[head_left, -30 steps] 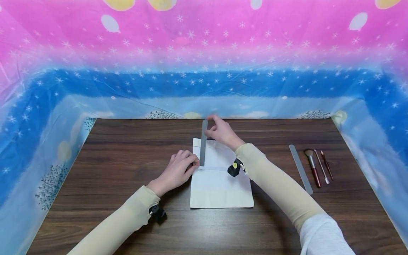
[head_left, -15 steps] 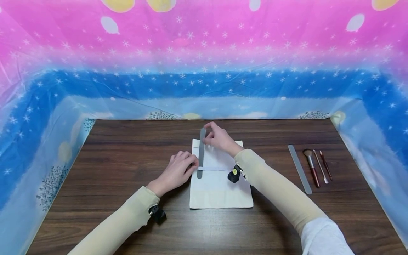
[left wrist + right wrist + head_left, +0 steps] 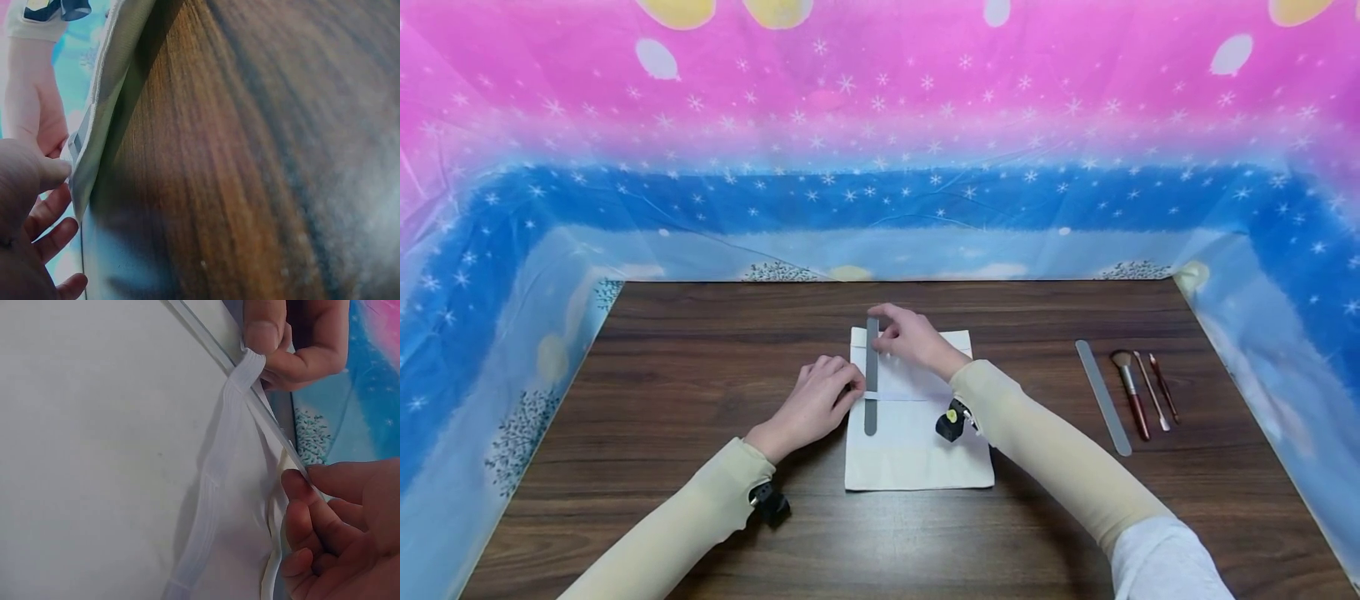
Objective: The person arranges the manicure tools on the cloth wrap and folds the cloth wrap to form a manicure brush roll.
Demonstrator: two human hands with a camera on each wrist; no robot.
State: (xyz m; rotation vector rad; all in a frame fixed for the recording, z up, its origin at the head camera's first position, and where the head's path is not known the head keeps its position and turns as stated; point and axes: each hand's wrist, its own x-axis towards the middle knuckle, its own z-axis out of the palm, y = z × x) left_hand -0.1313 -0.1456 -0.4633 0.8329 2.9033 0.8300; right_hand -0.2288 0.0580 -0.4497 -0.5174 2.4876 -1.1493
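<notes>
L sleeve (image 3: 685,517): pale ylw, plain, long, to wrist.
R sleeve (image 3: 1060,446): same colour, creased nr wrist.
R upper sleeve (image 3: 1165,560): lt grey, adjoining ylw.
L cam (image 3: 772,506): blk, boxy, some silver.
R cam (image 3: 949,427): blk, w/ round ylw mark (image 3: 952,415).

PLACE: cloth-screened work spot, kind of room unclear | under fingers (image 3: 889,312): wood-grain surface (image 3: 662,367) | beyond and either side of them: snowflake-print fabric (image 3: 887,125)

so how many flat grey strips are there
2. One strip passes under the white band on the cloth, pinched by the right hand; the other strip lies on the table, left of the brush. The cloth could hide more.
</notes>
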